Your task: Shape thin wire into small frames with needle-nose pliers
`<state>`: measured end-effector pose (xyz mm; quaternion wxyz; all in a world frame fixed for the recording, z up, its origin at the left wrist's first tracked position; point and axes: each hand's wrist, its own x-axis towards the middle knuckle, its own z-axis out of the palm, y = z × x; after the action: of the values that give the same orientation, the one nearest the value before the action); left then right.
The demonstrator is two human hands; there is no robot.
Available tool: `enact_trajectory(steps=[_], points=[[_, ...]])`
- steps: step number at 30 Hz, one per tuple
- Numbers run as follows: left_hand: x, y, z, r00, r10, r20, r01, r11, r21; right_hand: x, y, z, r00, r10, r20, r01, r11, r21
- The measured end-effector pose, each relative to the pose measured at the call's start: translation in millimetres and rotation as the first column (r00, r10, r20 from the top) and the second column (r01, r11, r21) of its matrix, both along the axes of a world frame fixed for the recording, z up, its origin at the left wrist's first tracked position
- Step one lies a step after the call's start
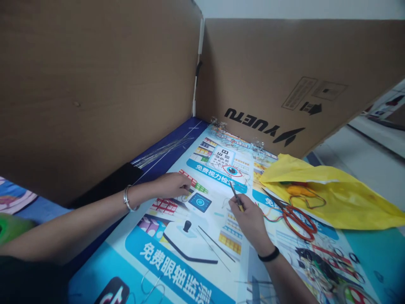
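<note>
My left hand, with a silver bangle on its wrist, is above the printed sheet with its fingers curled together; whatever they pinch is too small to make out. In my right hand, which has a black band at the wrist, a thin pointed tool with a dark tip is held, pointing up and away. Right of that hand lie scissors with orange-red handles, their blades nearly together. Thin dark and light rods rest on the sheet between my forearms.
Cardboard panels stand at left and back. A yellow bag with orange yarn lies at right. Thin wires lie at the back left, wire pieces along the back panel. Assorted small items are at lower right.
</note>
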<state>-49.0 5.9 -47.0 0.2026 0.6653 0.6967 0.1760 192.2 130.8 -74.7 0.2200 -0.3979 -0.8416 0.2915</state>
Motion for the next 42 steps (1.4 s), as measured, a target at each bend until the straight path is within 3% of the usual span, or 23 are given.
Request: enact_trajectory(steps=[5, 8, 11, 14, 18, 25, 31, 35, 42], points=[[1, 22, -8.4, 0.998, 0.063, 0.000, -0.063, 0.998, 0.028, 0, -1, 1.4, 1.000, 0.003, -0.005, -0.003, 1.000, -0.008], [2, 28, -5.2, 0.999, 0.049, 0.018, -0.049, 0.999, 0.010, 1, -1, 2.0, 1.000, 0.005, -0.010, -0.005, 1.000, -0.006], [-2, 23, 4.5, 0.999, -0.006, 0.052, 0.006, 1.000, -0.015, 1, -1, 1.1, 1.000, 0.005, -0.008, -0.005, 1.000, -0.005], [-11, 11, 11.6, 0.987, -0.131, 0.095, 0.136, 0.989, -0.051, 0, 0, 0.2, 1.000, 0.006, -0.002, -0.006, 1.000, 0.006], [-20, 3, 8.2, 0.963, -0.251, 0.099, 0.259, 0.964, -0.068, 0, 0, 0.5, 1.000, 0.014, -0.002, -0.014, 1.000, 0.013], [-17, 18, -3.5, 0.976, -0.174, 0.128, 0.174, 0.985, 0.010, 1, -1, 1.1, 1.000, 0.002, -0.007, -0.002, 1.000, -0.017], [-31, -10, 9.6, 0.950, -0.256, 0.178, 0.265, 0.964, -0.031, 1, 1, 0.3, 1.000, 0.007, -0.003, -0.007, 1.000, -0.019], [-42, -28, 12.8, 0.955, -0.234, 0.185, 0.256, 0.961, -0.106, 2, 2, -0.9, 1.000, 0.003, 0.016, -0.002, 1.000, -0.010], [-43, -23, 6.5, 0.974, -0.195, 0.113, 0.204, 0.976, -0.075, 2, 2, -2.5, 1.000, 0.012, 0.022, -0.011, 1.000, -0.003]])
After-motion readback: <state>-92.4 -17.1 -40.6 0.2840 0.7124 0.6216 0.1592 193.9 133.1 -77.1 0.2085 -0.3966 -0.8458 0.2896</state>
